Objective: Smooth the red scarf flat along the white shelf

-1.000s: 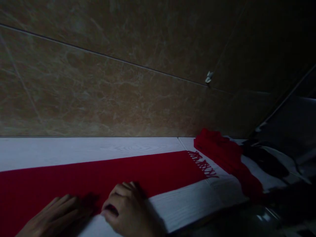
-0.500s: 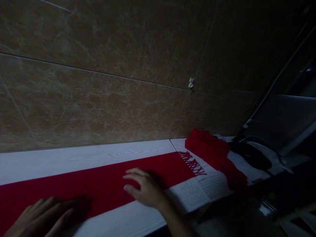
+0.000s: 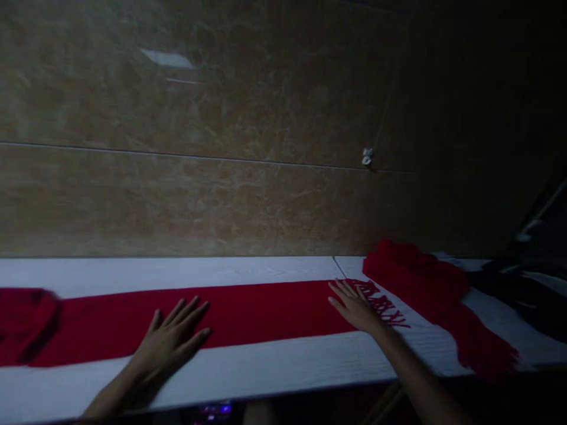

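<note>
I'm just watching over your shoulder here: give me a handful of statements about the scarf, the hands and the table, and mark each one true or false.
1. A long red scarf lies stretched flat along the white table. True.
2. The left hand rests palm down on the scarf, fingers spread. True.
3. The right hand holds the scarf lifted clear of the table. False: it lies flat on the scarf near the fringed end.
4. A second red cloth lies bunched up at the right, beyond the fringe. True.
5. The wall behind the table is painted plain white. False: it is brown marbled tile.
</note>
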A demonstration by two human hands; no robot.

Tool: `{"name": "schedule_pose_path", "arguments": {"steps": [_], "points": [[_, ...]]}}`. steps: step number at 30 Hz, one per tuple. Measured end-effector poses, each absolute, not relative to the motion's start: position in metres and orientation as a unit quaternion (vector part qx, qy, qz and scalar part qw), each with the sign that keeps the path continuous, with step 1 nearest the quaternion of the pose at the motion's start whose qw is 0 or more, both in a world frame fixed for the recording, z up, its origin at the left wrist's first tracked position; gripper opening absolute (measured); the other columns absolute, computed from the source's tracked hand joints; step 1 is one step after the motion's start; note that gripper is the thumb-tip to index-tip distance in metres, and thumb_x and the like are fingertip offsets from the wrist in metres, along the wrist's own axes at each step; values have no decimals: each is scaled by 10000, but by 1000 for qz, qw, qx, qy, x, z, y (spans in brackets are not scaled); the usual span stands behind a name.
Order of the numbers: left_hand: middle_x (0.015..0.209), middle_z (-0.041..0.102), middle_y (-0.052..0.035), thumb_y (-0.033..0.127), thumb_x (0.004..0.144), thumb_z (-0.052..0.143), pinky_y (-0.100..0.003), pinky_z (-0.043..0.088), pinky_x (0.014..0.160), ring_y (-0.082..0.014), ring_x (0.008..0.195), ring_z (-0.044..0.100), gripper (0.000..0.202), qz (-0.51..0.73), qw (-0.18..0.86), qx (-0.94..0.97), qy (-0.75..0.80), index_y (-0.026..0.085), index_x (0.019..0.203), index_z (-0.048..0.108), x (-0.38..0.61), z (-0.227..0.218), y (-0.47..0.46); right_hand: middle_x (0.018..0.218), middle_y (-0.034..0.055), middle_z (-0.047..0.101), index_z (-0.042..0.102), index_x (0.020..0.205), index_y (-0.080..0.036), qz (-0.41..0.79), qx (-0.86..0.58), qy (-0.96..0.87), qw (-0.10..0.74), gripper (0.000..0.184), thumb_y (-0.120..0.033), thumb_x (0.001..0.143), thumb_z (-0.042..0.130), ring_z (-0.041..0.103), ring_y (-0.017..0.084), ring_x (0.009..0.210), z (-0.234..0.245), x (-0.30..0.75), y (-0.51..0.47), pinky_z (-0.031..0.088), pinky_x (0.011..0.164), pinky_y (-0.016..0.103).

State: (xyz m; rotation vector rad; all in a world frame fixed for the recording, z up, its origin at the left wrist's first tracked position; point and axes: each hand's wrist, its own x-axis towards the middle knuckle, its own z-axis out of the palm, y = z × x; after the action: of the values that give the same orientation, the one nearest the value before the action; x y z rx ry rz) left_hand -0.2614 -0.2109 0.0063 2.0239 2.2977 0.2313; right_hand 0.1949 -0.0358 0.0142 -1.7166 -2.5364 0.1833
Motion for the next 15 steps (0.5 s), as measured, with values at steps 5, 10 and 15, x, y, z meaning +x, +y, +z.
{"name": "schedule_pose_path", "arguments": {"steps": [5, 10, 15], "points": [[1673, 210, -73, 657, 958, 378, -727, 94, 1198, -376, 1560, 145, 724, 63, 50, 655, 752, 282, 1577, 350, -251, 26, -215, 1662, 82, 296, 378, 1578, -222, 29, -551, -833, 32, 667, -535, 993, 310, 225, 292, 1551, -5, 197, -22, 158, 1244, 593], [1679, 213, -66, 682, 956, 382, -724, 78, 1205, -372, 1566, 125, 733, 78, 58, 658, 746, 291, 1576, 354, -255, 22, -218, 1661, 64, 303, 389, 1572, -241, 22, -554, -832, 32, 675, -547, 978, 294, 236, 285, 1549, -12, 200, -17, 183, 1241, 595], [1679, 215, -70, 691, 952, 387, -730, 75, 1203, -382, 1564, 125, 749, 79, 63, 660, 745, 283, 1579, 352, -255, 23, -217, 1647, 69, 345, 409, 1558, -243, 16, -543, -838, 53, 696, -581, 963, 283, 268, 286, 1539, -17, 203, -15, 215, 1235, 594]]}}
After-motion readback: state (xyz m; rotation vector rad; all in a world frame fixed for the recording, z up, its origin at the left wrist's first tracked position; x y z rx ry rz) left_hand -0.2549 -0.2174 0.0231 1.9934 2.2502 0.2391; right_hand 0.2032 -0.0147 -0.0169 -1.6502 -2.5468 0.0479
